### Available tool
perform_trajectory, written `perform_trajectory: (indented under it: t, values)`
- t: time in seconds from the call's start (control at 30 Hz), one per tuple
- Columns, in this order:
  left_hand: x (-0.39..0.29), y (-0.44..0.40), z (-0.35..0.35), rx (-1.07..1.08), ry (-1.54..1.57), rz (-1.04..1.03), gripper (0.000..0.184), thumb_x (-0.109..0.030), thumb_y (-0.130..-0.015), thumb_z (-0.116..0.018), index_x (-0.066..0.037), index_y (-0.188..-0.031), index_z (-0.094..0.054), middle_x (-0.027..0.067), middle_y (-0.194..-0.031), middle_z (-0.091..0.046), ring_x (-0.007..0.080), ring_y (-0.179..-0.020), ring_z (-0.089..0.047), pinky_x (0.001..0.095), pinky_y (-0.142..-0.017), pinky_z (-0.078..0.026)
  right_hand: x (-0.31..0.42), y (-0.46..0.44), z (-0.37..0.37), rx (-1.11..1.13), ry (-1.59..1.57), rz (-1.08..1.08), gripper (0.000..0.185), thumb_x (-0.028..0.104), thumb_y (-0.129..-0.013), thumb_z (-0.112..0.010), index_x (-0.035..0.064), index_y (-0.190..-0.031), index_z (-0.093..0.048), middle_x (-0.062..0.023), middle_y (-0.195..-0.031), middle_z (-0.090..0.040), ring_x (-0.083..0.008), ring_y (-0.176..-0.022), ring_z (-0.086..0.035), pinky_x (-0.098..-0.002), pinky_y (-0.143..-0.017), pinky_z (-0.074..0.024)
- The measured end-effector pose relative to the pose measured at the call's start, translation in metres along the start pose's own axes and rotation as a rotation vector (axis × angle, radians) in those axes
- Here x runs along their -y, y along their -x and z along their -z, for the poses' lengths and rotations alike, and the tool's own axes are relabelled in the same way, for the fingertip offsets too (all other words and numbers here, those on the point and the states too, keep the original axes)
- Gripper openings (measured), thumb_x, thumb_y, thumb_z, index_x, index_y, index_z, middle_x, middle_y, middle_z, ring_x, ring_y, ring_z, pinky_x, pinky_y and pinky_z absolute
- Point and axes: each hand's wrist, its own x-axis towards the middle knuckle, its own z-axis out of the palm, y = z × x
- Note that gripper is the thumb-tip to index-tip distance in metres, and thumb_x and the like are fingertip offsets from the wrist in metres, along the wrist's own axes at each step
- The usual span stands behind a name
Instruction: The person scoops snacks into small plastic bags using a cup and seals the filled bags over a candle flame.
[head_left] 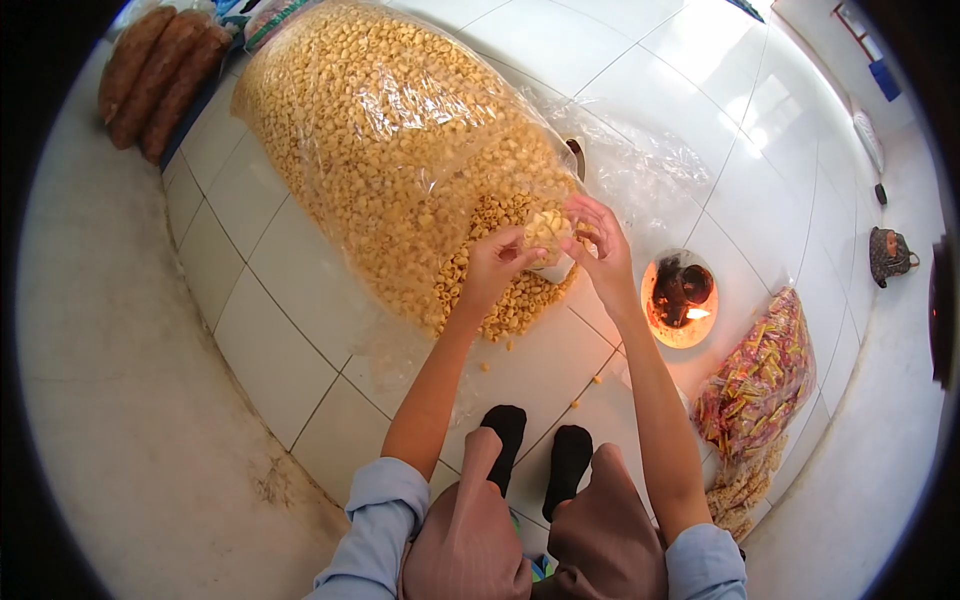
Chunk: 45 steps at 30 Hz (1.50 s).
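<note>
Between my two hands is a small clear plastic bag (546,229) partly filled with yellow puffed snack pieces. My left hand (496,264) pinches its left side with thumb and fingers. On the right side, my right hand (603,244) grips the bag near its top edge. Just below and behind them, loose snack pieces (515,305) spill from the mouth of a huge clear sack (380,130) lying on the floor. Part of a pale object under the small bag is hidden by my hands.
Right of my hands, a small flame (697,313) burns beside a dark cup (692,284) on a white plate (680,341). A bag of colourful small packets (765,385) lies farther right. Brown filled bags (165,75) stand at upper left. Crumpled clear plastic (650,160) covers some tiles.
</note>
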Motion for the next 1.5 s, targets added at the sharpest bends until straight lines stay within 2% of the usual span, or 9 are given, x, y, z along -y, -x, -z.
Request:
perform_trajectory:
  t: [0.13,0.27,0.33,0.63,0.77,1.0,1.27,1.4,1.5]
  values:
    - [-0.004,0.001,-0.012,-0.035,0.198,-0.113,0.018,-0.002,-0.074,-0.066,0.002,-0.089,-0.058,-0.0030,-0.074,-0.049,0.0022,-0.063,-0.041,0.0171,-0.056,-0.037,0.000,-0.001,0.000,0.015,0.035,-0.052,0.022,0.012,-0.076,-0.065,0.0034,-0.094,-0.057,-0.0036,-0.099,-0.058,-0.0118,-0.091,-0.052,-0.0268,-0.080,-0.0391]
    - [-0.026,0.004,-0.022,-0.118,0.420,-0.152,0.020,-0.002,-0.074,-0.066,0.000,-0.093,-0.059,0.0039,-0.095,-0.058,0.0060,-0.082,-0.052,0.0189,-0.072,-0.042,-0.003,0.005,-0.004,-0.040,-0.029,-0.050,0.012,0.008,-0.076,-0.063,0.0021,-0.086,-0.059,-0.0036,-0.089,-0.060,-0.0106,-0.085,-0.053,-0.0249,-0.077,-0.0409]
    - [-0.025,0.001,-0.022,-0.138,0.459,-0.199,0.020,-0.002,-0.075,-0.065,0.000,-0.094,-0.059,0.0062,-0.102,-0.058,0.0078,-0.088,-0.054,0.0201,-0.077,-0.043,-0.009,0.007,-0.005,-0.045,-0.041,-0.036,0.014,0.008,-0.076,-0.064,0.0020,-0.087,-0.058,-0.0041,-0.090,-0.060,-0.0105,-0.086,-0.053,-0.0248,-0.076,-0.0414]
    - [-0.027,-0.006,-0.020,-0.284,0.352,-0.163,0.011,-0.002,-0.078,-0.061,0.002,-0.087,-0.059,0.0056,-0.080,-0.062,0.0077,-0.075,-0.057,0.0187,-0.070,-0.044,-0.005,0.005,-0.006,0.024,-0.062,-0.120,0.018,0.008,-0.076,-0.065,0.0013,-0.089,-0.055,-0.0041,-0.094,-0.056,-0.0107,-0.086,-0.054,-0.0250,-0.077,-0.0431]
    - [-0.025,-0.007,-0.018,-0.247,0.303,-0.137,0.014,-0.003,-0.078,-0.061,0.001,-0.091,-0.059,0.0048,-0.081,-0.062,0.0070,-0.074,-0.056,0.0187,-0.071,-0.044,-0.005,0.005,-0.006,0.041,-0.024,-0.226,0.013,0.004,-0.078,-0.062,0.0013,-0.087,-0.054,-0.0036,-0.089,-0.056,-0.0098,-0.082,-0.054,-0.0226,-0.075,-0.0434]
    - [-0.018,-0.001,-0.021,-0.135,0.354,-0.153,0.020,-0.004,-0.079,-0.060,-0.002,-0.099,-0.057,0.0013,-0.078,-0.059,0.0058,-0.076,-0.055,0.0183,-0.069,-0.044,-0.012,0.001,0.000,-0.004,0.007,-0.141,0.014,0.007,-0.076,-0.065,0.0029,-0.086,-0.055,-0.0028,-0.085,-0.058,-0.0103,-0.078,-0.055,-0.0225,-0.070,-0.0451]
    - [-0.015,-0.005,-0.014,-0.158,0.441,-0.056,0.016,-0.006,-0.081,-0.058,-0.001,-0.096,-0.057,-0.0008,-0.078,-0.059,0.0028,-0.072,-0.053,0.0167,-0.061,-0.043,-0.003,0.003,-0.004,0.030,-0.027,-0.206,0.022,0.016,-0.078,-0.063,0.0035,-0.096,-0.057,-0.0026,-0.098,-0.056,-0.0105,-0.092,-0.051,-0.0254,-0.078,-0.0428]
    - [-0.015,0.000,-0.006,-0.042,0.361,0.041,0.021,-0.007,-0.081,-0.060,-0.001,-0.100,-0.057,-0.0008,-0.078,-0.059,0.0031,-0.070,-0.052,0.0168,-0.061,-0.043,-0.006,-0.001,0.000,0.088,-0.015,-0.173,0.020,0.015,-0.078,-0.063,0.0036,-0.094,-0.058,-0.0026,-0.098,-0.057,-0.0101,-0.090,-0.052,-0.0246,-0.076,-0.0427]
    - [-0.022,0.007,-0.019,-0.126,0.518,-0.008,0.026,-0.007,-0.077,-0.064,-0.002,-0.102,-0.057,-0.0014,-0.080,-0.058,0.0032,-0.069,-0.051,0.0168,-0.060,-0.042,-0.009,-0.003,0.004,0.058,0.144,-0.208,0.019,0.015,-0.078,-0.063,0.0032,-0.093,-0.059,-0.0025,-0.098,-0.058,-0.0095,-0.088,-0.053,-0.0238,-0.075,-0.0423]
